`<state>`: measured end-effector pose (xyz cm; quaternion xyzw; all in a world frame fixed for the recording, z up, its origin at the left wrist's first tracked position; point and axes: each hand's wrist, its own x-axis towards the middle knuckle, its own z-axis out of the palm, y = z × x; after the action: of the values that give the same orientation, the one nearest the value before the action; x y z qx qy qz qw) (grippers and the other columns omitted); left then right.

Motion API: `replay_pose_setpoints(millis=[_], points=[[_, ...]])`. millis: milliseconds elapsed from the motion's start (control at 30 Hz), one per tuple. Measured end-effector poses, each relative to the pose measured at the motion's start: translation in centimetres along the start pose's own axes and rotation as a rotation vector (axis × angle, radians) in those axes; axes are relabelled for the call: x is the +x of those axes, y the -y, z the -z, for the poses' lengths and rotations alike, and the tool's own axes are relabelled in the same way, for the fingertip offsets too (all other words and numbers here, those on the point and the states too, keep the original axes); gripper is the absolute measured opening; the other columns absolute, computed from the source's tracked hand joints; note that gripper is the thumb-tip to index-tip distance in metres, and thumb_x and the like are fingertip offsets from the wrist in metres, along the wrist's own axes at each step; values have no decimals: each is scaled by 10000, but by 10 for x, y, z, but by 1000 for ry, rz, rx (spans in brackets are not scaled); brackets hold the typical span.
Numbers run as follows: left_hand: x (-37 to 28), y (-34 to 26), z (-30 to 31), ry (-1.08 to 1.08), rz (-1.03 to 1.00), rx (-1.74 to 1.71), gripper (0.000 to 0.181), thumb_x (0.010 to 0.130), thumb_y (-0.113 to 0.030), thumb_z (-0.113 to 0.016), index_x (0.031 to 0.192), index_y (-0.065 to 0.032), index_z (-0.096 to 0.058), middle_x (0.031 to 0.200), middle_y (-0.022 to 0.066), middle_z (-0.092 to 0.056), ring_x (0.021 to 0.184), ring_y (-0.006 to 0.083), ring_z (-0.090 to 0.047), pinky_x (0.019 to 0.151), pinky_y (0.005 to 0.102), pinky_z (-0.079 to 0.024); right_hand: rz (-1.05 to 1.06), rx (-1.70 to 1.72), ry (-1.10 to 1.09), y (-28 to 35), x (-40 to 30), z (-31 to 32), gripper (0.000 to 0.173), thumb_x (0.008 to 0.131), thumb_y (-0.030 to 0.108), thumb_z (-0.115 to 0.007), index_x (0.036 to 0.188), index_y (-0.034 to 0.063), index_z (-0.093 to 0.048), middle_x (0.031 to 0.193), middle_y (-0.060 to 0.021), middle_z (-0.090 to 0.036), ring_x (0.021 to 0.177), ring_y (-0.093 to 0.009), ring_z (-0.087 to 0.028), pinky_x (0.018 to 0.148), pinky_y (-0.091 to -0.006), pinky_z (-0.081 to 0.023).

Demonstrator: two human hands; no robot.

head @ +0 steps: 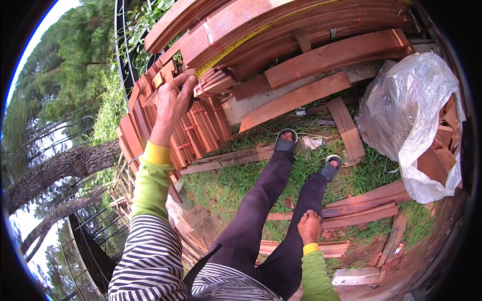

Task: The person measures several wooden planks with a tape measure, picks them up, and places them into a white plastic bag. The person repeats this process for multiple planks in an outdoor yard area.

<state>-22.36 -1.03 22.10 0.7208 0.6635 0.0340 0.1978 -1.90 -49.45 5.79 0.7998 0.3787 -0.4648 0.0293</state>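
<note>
My left hand [174, 99] pinches a yellow tape measure [241, 40] between thumb and fingers. Its blade runs up and right along the edge of a strapped bundle of reddish-brown wooden boards [233, 28]. A dark part shows under my palm, too covered to identify. Below that hand, strapped bundles of short boards [196, 129] stand packed side by side. My right hand [310, 226] hangs low against my dark trouser leg near the knee, its fingers curled. Whether it holds anything is hidden.
A translucent plastic sack [406, 101] full of wood offcuts stands at the right. Loose boards [297, 99] and a short plank [346, 128] lie around my sandalled feet on grass [233, 188]. A tree trunk [67, 165] and metal fence are at the left.
</note>
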Motion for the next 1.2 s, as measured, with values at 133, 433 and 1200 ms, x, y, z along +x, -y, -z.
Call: replay_pose_setpoints(millis=[133,433,1200], points=[[10,11,4,31,-10,-51,405,924,-385,-583,1093,-29,-673,831,94,-705,790,133,-647,760,305,-496,13,2,28,6,2,8,207,876,226,-516,983,72,-602,1018,-122,-621,1013,-341,-552,899,-527,-416],[16,-5,12,97,94,-31,368,921,-377,-577,979,-27,-674,715,45,-635,682,99,-564,681,290,-472,5,-11,40,10,4,17,209,876,201,-519,983,43,-604,1023,-153,-616,1011,-358,-550,884,-498,-433],[26,16,7,111,20,-63,343,914,-344,-572,930,-13,-663,645,52,-590,633,115,-546,646,304,-461,23,26,31,8,2,12,214,875,182,-526,991,19,-603,1019,-185,-613,993,-386,-552,875,-479,-452]])
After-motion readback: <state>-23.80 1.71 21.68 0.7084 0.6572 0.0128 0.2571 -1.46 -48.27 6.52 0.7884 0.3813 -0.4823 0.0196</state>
